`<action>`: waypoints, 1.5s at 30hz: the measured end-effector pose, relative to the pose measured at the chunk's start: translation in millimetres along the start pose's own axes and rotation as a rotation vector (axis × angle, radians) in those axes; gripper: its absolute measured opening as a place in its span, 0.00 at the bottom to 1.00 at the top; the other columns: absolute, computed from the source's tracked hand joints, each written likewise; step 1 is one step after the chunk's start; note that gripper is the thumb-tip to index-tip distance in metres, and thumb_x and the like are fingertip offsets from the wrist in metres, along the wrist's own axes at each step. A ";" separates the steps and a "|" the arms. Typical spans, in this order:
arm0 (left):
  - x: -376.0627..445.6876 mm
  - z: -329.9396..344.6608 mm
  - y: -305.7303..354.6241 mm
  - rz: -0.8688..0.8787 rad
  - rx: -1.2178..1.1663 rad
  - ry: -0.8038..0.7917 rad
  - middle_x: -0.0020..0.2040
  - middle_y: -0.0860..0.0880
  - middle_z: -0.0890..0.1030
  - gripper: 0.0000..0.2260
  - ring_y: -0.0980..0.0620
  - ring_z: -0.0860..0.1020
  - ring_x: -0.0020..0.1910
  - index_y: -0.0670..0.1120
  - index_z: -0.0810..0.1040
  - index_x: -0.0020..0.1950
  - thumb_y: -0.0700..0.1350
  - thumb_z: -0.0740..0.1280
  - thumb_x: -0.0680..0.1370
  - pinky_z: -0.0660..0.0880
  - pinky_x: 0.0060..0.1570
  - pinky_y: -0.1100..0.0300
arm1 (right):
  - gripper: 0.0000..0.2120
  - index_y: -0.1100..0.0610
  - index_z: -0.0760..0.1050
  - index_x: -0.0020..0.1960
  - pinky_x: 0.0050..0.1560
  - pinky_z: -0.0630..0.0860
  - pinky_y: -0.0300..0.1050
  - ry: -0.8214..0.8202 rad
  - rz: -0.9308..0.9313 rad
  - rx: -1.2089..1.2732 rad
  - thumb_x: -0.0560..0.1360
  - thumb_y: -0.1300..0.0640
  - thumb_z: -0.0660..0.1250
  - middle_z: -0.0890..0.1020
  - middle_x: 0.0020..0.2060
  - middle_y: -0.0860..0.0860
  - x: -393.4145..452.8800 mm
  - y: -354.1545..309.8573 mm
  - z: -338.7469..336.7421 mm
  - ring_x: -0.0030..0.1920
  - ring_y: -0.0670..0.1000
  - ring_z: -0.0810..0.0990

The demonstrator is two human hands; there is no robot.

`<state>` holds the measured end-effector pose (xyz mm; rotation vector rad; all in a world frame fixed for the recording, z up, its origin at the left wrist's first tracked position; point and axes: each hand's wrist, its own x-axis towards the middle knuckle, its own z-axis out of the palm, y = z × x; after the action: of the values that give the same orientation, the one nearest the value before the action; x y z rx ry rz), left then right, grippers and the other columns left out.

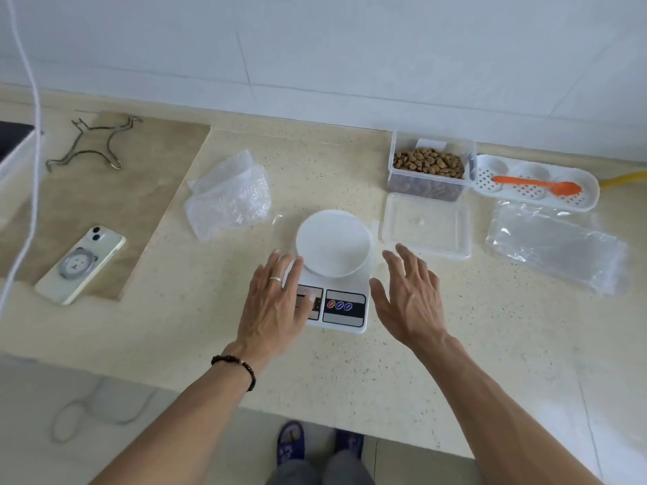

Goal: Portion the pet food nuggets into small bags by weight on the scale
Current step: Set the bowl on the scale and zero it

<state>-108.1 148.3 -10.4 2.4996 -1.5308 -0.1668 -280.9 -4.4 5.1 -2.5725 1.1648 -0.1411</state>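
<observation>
On the speckled bench [455, 344] a white kitchen scale [334, 274] sits between both hands. Left hand [275, 306] lies flat over the scale's display, its grip wide with straight fingers; right hand [408, 302] hovers just beside the scale, grip wide too, holding nothing. Behind, a clear tub of nuggets [429, 164] stands open, its lid [427, 225] in front, clear bags [556, 250] and an orange spoon [537, 185] to the right.

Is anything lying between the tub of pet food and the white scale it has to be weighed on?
Nothing visible blocks it. The tub of nuggets is open, behind and right of the scale. Its clear lid lies flat beside the scale, just off the direct line. The scale's round platform is bare.
</observation>
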 end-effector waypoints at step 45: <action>60.4 -41.7 64.6 0.249 -0.036 0.050 0.79 0.43 0.54 0.37 0.44 0.51 0.78 0.42 0.55 0.78 0.65 0.46 0.77 0.53 0.75 0.44 | 0.26 0.56 0.63 0.74 0.69 0.63 0.58 0.243 0.147 -0.115 0.78 0.51 0.63 0.64 0.75 0.57 -1.6 24.7 -77.8 0.73 0.60 0.63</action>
<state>-128.2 70.9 45.9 2.2438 -1.7823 -0.0914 -316.4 -37.3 70.9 -2.6111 1.4850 -0.3720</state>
